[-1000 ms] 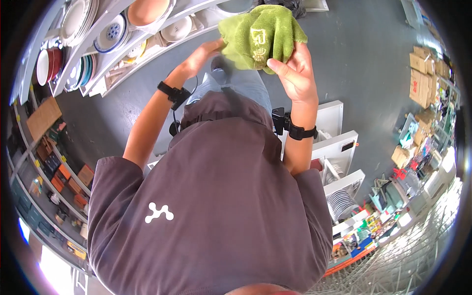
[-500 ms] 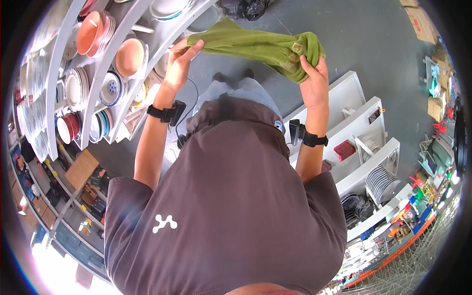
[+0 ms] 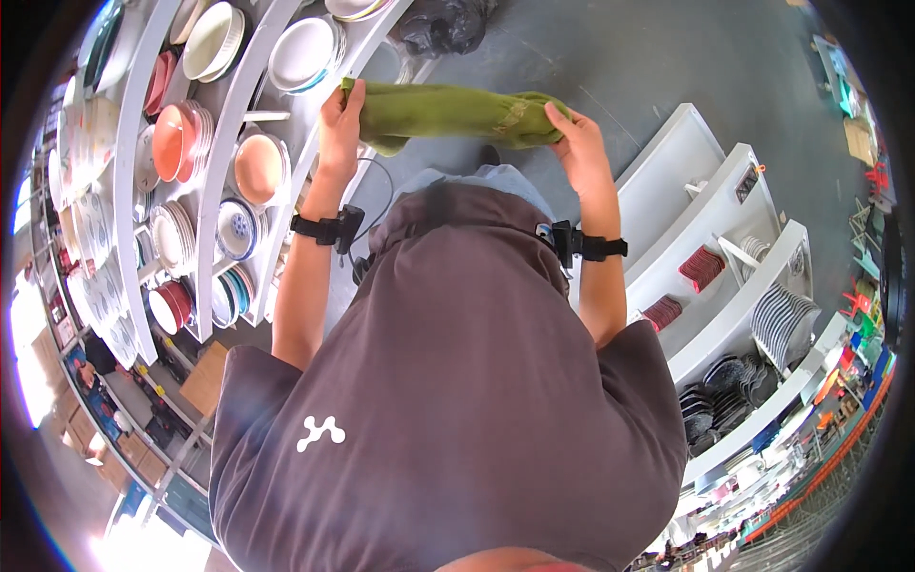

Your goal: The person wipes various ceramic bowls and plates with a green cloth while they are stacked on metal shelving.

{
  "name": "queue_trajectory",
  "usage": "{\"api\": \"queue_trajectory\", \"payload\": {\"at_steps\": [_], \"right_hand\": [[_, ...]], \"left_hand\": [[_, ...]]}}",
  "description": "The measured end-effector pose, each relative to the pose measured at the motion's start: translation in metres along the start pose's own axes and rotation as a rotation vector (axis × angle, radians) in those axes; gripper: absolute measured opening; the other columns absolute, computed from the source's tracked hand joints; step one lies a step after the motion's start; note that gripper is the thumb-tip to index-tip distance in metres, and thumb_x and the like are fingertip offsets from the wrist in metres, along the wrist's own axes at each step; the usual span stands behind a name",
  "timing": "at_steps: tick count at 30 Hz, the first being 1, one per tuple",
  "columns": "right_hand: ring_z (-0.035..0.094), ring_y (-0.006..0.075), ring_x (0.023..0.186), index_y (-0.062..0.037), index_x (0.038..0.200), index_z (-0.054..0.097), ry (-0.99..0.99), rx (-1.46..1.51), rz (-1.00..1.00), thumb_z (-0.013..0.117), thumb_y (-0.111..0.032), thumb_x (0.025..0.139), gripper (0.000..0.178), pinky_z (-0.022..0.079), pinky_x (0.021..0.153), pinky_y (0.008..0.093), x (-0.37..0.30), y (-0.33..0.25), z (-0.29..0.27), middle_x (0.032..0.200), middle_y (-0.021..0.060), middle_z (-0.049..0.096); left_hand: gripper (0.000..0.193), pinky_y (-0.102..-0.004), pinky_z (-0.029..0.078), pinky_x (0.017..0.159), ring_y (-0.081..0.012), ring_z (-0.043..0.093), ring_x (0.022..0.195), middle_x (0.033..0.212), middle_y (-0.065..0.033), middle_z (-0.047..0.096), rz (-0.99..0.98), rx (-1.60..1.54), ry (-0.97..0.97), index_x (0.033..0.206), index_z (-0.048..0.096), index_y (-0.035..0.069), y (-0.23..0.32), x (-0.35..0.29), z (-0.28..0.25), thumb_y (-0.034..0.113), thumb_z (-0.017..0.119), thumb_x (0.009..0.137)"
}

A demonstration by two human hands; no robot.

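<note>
A green cloth [image 3: 443, 112] stretches between my two hands, held up in front of me over the grey floor. My left hand [image 3: 340, 133] grips its left end, thumb on top. At the other end my right hand [image 3: 578, 145] is closed on the bunched right edge, with the thumb along the cloth. The cloth hangs as a fairly narrow, folded band, and a paler worn-looking patch shows near its right end. Each wrist wears a black strap with a small device on it.
At the left, white shelves [image 3: 214, 143] hold bowls and stacked plates, close to my left arm. Low white shelves [image 3: 701, 243] stand right of my right arm, with red [image 3: 702, 269], striped [image 3: 783, 324] and black dishes. A black plastic bag [image 3: 443, 29] lies on the floor ahead.
The cloth has been drawn into a straighter, narrower band. My right hand has shifted left and now grips nearer the cloth's end edge. The shelves have shifted in view as I turned slightly.
</note>
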State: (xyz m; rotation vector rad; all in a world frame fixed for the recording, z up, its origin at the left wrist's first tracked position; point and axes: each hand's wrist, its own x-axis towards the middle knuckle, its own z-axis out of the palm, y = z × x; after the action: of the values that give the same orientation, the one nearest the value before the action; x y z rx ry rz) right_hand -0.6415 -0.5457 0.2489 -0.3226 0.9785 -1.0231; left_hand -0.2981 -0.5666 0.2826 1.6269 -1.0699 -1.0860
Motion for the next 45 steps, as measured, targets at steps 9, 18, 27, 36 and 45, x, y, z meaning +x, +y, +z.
{"api": "queue_trajectory", "payload": {"at_steps": [9,18,27,36,45], "right_hand": [[0.062,0.0143,0.095,-0.0042,0.129,0.057,0.126,-0.307,-0.09,0.065,-0.009,0.094,0.036,0.05,0.078,0.0261,0.005,0.016,-0.001,0.105,0.0097,0.067],[0.066,0.0276,0.101,-0.0043,0.115,0.068,-0.463,-1.196,-0.251,0.075,-0.014,0.08,0.037,0.051,0.088,0.0379,0.034,0.031,0.036,0.106,0.0132,0.071],[0.059,0.0399,0.108,-0.0067,0.102,0.075,-0.698,-1.546,-0.127,0.07,-0.02,0.083,0.024,0.047,0.094,0.0447,0.121,0.076,0.045,0.106,0.0235,0.067],[0.059,0.0189,0.088,0.0026,0.093,0.064,-0.65,-1.412,-0.081,0.069,-0.024,0.092,0.028,0.047,0.081,0.0313,0.138,0.027,0.147,0.096,0.0083,0.065],[0.061,0.0112,0.101,-0.0022,0.123,0.063,-0.849,-1.079,-0.269,0.07,-0.004,0.089,0.035,0.049,0.089,0.0268,0.156,-0.056,0.298,0.115,0.0038,0.065]], "left_hand": [[0.032,-0.0289,0.049,0.09,-0.0159,0.064,0.099,0.112,-0.0106,0.068,0.061,0.278,-0.355,0.128,0.06,0.004,-0.006,0.008,-0.019,0.004,0.051,0.098],[0.056,-0.0389,0.049,0.09,-0.0295,0.064,0.101,0.107,-0.0162,0.068,0.131,0.779,-0.522,0.113,0.07,0.007,-0.029,-0.037,-0.082,0.029,0.087,0.065],[0.017,-0.0389,0.047,0.081,-0.0293,0.06,0.099,0.106,-0.0067,0.061,0.034,0.68,-0.218,0.096,0.071,0.009,-0.06,-0.049,-0.127,0.012,0.068,0.08],[0.02,-0.041,0.048,0.069,-0.0358,0.062,0.075,0.08,-0.0192,0.064,0.075,0.288,-0.026,0.095,0.065,0.001,-0.067,-0.031,-0.172,0.013,0.065,0.079],[0.015,-0.0261,0.042,0.064,-0.0098,0.052,0.069,0.067,-0.0008,0.058,0.113,-0.065,0.251,0.081,0.064,-0.001,-0.014,0.026,-0.235,0.012,0.064,0.076]]}}
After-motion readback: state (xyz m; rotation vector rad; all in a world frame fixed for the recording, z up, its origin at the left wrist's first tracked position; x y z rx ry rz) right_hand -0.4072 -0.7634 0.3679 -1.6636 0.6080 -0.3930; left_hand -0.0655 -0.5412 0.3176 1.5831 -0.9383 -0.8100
